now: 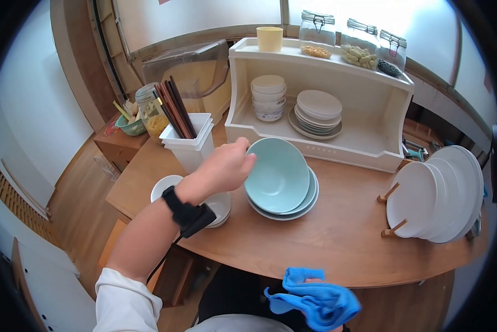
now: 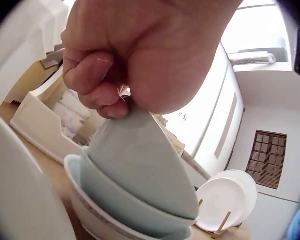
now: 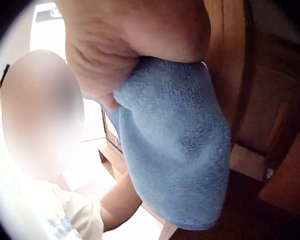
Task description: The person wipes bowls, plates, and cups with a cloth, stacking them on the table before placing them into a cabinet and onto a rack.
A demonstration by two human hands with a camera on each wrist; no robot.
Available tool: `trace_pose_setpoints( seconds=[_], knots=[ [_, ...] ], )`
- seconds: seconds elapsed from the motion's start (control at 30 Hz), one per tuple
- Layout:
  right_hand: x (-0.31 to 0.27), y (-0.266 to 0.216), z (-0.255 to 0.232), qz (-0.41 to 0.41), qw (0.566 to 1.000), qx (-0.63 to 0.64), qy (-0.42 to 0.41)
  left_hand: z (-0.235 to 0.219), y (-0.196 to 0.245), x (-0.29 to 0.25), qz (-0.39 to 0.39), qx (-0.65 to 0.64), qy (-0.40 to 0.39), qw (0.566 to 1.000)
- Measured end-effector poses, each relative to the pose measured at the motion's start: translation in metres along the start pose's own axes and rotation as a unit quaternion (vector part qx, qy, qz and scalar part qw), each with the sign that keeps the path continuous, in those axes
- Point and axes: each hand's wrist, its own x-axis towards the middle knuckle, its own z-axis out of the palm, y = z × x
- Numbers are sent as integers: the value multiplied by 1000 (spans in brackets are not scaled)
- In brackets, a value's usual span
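Observation:
My left hand pinches the far left rim of a pale blue bowl between thumb and curled fingers. The bowl is tilted, its inside facing me, over a stack of similar bowls on the table. In the left wrist view the outside of the held bowl hangs from my fingers, its lower edge overlapping the stack. Low at the table's front edge, my right hand grips a blue cloth. Most of that hand is hidden behind the cloth in the head view.
White bowls stand under my left forearm, near a white holder of chopsticks. At the back, a cream shelf bears stacked bowls, plates and glass jars. Several white plates stand upright in a wooden rack at right.

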Motion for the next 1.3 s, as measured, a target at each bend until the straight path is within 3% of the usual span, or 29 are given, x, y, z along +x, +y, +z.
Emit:
trace_pose_setpoints(
  seconds=[0.1, 0.13, 0.2, 0.27, 0.33, 0.37, 0.4, 0.43, 0.47, 0.5, 0.53, 0.6, 0.63, 0.77, 1.0, 1.13, 1.2, 1.27, 1.3],
  knots=[
    [0, -2, -11, 50, 974, 181, 126, -28, 27, -27, 27, -36, 48, 998],
    [-1, -3, -13, 66, 954, 241, 167, -32, 36, -38, 32, -36, 49, 998],
    [0, -6, -14, 95, 897, 356, 245, -34, 51, -62, 96, -69, 124, 985],
    [11, -14, -2, 63, 909, 354, 209, -24, 63, -86, 216, -21, 154, 964],
    [29, -25, 3, 33, 920, 350, 172, -21, 86, -110, 345, 20, 109, 932],
    [39, -31, 4, 78, 980, 163, 87, -17, 94, -130, 351, 4, 72, 934],
    [45, -34, 5, 119, 992, -32, -3, -16, 99, -143, 357, -10, 35, 934],
    [47, -24, 4, 172, 983, 58, -8, -24, 95, -137, 358, -10, 40, 933],
    [48, -23, 6, 166, 985, 52, -12, -37, 88, -127, 391, -48, -99, 914],
    [49, -22, 8, 96, 995, -7, -1, -44, 83, -120, 416, -82, -231, 876],
    [47, -21, 8, 29, 997, -65, 11, -33, 88, -124, 418, -83, -220, 878],
    [43, -30, 9, -90, 965, -243, 27, -2, 105, -134, 300, -327, -39, 895],
    [49, -35, 8, -96, 964, -248, 20, -8, 110, -137, 279, -375, -105, 878],
    [69, -50, 7, -62, 978, -198, -10, 33, 115, -148, 349, -440, 88, 823],
    [81, -69, -3, 36, 992, -116, -33, 56, 133, -157, 398, -465, 179, 770],
    [87, -79, -9, 90, 993, -71, -26, 63, 134, -163, 371, -441, 181, 797],
    [81, -86, -13, 131, 990, -50, -13, 51, 126, -167, 337, -440, 120, 824],
    [71, -92, -18, 178, 983, -28, 12, 38, 122, -154, 355, -484, 118, 791],
    [73, -68, -3, -198, 974, -112, 2, 42, 122, -152, 363, -453, 138, 802]
  ],
)
